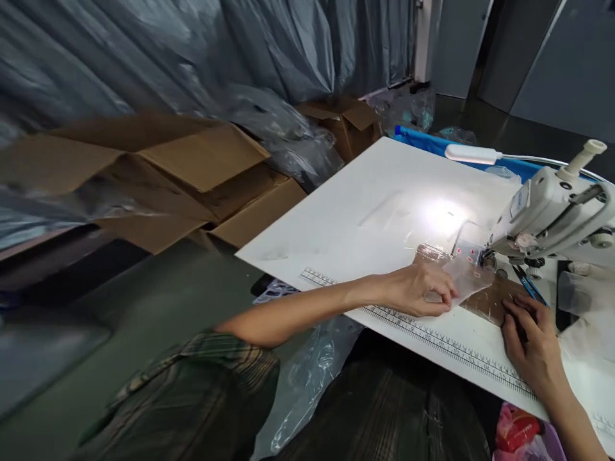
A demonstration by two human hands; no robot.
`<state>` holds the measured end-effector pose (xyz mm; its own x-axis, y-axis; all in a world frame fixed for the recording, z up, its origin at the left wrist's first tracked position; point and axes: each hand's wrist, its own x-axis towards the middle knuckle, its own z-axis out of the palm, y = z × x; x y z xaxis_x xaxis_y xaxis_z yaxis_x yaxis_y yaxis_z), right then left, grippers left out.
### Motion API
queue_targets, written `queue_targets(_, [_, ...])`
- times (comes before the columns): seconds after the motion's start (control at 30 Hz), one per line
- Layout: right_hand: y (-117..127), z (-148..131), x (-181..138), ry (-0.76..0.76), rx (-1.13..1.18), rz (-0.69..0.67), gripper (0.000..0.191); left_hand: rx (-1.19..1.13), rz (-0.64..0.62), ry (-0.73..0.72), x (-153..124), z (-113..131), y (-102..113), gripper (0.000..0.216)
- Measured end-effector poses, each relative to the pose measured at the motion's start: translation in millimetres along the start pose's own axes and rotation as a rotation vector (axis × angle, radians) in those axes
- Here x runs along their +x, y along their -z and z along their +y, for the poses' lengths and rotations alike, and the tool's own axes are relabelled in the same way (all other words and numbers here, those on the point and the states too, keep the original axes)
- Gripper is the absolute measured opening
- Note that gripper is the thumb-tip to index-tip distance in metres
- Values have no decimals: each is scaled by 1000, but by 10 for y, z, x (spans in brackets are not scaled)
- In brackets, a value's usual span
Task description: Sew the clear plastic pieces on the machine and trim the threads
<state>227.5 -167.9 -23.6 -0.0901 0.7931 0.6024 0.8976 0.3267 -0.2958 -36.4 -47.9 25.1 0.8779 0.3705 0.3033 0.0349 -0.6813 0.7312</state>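
Note:
My left hand (423, 289) lies on the white sewing table (375, 211), its fingers curled and pressed on the edge of a clear plastic piece (461, 272) with small red marks. The piece runs toward the needle area of the white sewing machine (548, 214). My right hand (531, 342) rests near the table's front edge, fingers bent down onto a brown taped patch (490, 301) beside the machine. A printed ruler strip (432, 336) runs along the table edge under both hands.
Open cardboard boxes (192, 179) and grey plastic sheeting (168, 57) stand to the left and behind. A lamp (473, 153) shines on the table. Clear plastic bags (307, 378) hang below the table, and red packaging (516, 429) lies at the lower right.

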Motion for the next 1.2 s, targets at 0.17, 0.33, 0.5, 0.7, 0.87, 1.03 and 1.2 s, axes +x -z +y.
queue_targets(0.17, [92,14,26,-140,87,-53,27,13,28,86,40,57,219,17])
queue_targets(0.33, [70,-102,194,-353,22,-177,51,311,158,278,-19,-126,253,28])
queue_targets(0.5, [-162,-330,342,-319,-72,-184,50,485,104,222,-77,-311,60,26])
queue_targets(0.7, [14,-235,346,-351,199,-148,43,592,140,289,-170,-308,334,31])
queue_targets(0.87, [207,-216,334,-572,483,-196,38,357,24,110,-179,-208,229,32])
queue_targets(1.03, [297,-179,320,-777,1017,-148,27,451,-35,-109,-158,-345,28,25])
queue_targets(1.2, [500,-117,359,-1040,1350,-118,14,700,22,81,-295,-479,622,29])
